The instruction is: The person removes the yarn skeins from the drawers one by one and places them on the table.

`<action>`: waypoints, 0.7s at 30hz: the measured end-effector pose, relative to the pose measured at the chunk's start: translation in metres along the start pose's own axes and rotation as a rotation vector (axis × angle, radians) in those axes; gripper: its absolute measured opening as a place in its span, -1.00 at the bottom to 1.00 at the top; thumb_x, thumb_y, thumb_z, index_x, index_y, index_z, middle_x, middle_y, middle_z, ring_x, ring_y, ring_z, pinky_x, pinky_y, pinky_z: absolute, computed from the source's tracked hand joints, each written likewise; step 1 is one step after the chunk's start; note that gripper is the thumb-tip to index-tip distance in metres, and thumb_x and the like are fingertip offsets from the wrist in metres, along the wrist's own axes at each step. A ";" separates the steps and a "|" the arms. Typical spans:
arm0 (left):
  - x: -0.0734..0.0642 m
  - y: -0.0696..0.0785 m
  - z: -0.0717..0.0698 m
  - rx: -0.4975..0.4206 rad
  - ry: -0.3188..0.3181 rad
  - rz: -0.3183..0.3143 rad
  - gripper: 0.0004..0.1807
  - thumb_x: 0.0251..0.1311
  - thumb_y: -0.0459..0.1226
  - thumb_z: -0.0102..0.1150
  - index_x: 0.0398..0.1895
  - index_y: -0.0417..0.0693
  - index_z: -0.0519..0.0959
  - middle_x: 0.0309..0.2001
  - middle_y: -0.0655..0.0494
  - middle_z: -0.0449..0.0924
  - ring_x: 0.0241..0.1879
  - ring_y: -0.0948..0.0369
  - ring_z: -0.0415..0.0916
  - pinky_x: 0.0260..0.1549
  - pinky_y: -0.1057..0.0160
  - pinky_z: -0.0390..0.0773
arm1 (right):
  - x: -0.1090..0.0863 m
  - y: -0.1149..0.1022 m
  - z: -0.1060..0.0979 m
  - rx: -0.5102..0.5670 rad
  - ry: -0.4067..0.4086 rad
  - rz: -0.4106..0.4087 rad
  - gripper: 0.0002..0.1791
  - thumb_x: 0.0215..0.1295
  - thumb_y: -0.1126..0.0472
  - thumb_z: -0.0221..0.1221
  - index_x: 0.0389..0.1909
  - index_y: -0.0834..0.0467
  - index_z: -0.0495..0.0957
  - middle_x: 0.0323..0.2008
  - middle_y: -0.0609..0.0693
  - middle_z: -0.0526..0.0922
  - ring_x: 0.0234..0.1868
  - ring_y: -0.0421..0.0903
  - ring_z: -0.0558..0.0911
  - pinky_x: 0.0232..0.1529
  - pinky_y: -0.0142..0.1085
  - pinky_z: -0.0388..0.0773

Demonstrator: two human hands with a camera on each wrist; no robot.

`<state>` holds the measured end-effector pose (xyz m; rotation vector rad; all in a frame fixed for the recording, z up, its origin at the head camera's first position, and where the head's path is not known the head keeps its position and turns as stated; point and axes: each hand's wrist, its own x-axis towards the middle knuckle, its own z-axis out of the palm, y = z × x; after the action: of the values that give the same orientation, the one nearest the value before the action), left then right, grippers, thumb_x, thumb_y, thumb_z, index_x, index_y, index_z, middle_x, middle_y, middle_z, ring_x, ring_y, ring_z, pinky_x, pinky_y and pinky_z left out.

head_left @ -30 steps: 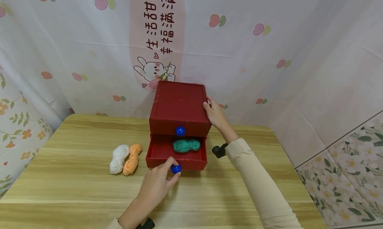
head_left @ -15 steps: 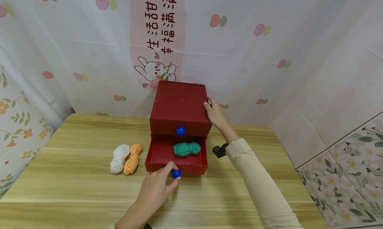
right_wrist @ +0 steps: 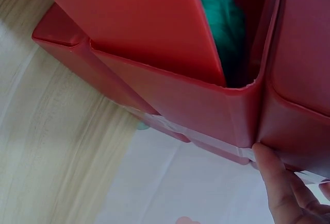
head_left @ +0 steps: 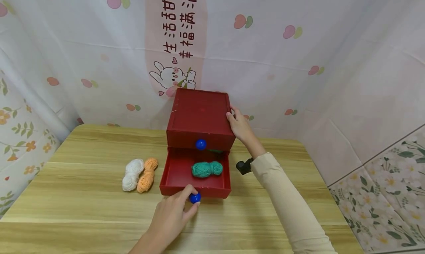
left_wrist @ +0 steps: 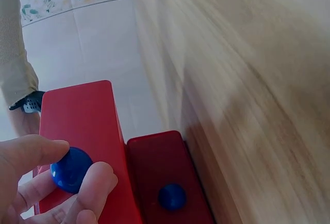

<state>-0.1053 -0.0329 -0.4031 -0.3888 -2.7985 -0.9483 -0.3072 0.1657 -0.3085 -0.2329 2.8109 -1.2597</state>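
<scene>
A red drawer cabinet [head_left: 202,110] stands on the table, with a middle drawer [head_left: 170,173] pulled out. My left hand [head_left: 170,213] pinches that drawer's round blue knob [left_wrist: 72,170] between thumb and fingers. Inside the drawer lies a teal yarn skein [head_left: 207,169]; a second bit of teal yarn [head_left: 216,150] shows deeper in, mostly hidden under the top drawer. My right hand [head_left: 240,127] rests against the cabinet's right side near its top edge. In the right wrist view, its fingers [right_wrist: 273,175] touch the red side wall.
Left of the cabinet, a white yarn skein [head_left: 133,174] and an orange yarn skein [head_left: 147,175] lie side by side on the wooden table [head_left: 83,195]. Other blue knobs sit on the top drawer [head_left: 200,144] and the bottom drawer [left_wrist: 154,167]. A patterned curtain [head_left: 259,62] hangs behind.
My left hand has drawn the middle drawer farther out toward me, the teal skein moving with it. More teal yarn has come into sight behind. The right hand stays in place.
</scene>
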 end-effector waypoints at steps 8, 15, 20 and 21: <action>-0.010 0.000 -0.003 -0.028 -0.085 -0.021 -0.78 0.10 -0.10 0.25 -0.22 0.21 0.45 -0.44 0.38 0.58 -0.70 0.46 0.14 -0.67 0.49 0.25 | 0.002 0.000 0.001 0.015 0.002 0.004 -0.41 0.49 -0.01 -0.29 0.45 0.07 -0.09 0.22 0.25 0.36 0.14 0.13 0.46 0.17 0.01 0.35; -0.021 0.001 -0.007 -0.019 -0.114 0.008 -0.80 0.12 -0.10 0.23 -0.23 0.21 0.44 -0.46 0.42 0.56 -0.65 0.49 0.22 -0.68 0.48 0.24 | 0.002 0.001 0.001 0.031 -0.005 0.001 -0.41 0.48 -0.01 -0.29 0.46 0.05 -0.11 0.21 0.24 0.36 0.12 0.12 0.47 0.14 0.01 0.39; -0.025 0.000 -0.008 -0.015 -0.150 0.012 -0.80 0.11 -0.10 0.24 -0.25 0.21 0.44 -0.43 0.40 0.59 -0.60 0.50 0.29 -0.64 0.47 0.30 | 0.002 0.002 0.001 0.038 -0.008 -0.003 -0.41 0.48 -0.01 -0.29 0.46 0.05 -0.11 0.19 0.25 0.37 0.11 0.12 0.48 0.13 0.01 0.40; -0.026 0.000 -0.008 -0.016 -0.158 0.012 -0.80 0.11 -0.10 0.24 -0.24 0.21 0.44 -0.43 0.41 0.58 -0.59 0.50 0.30 -0.63 0.47 0.32 | 0.002 0.003 0.001 0.038 -0.008 -0.003 -0.41 0.49 -0.01 -0.29 0.45 0.06 -0.11 0.19 0.25 0.37 0.11 0.12 0.48 0.13 0.01 0.39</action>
<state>-0.0805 -0.0427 -0.4028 -0.5036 -2.9265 -0.9785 -0.3096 0.1660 -0.3113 -0.2403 2.7782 -1.3084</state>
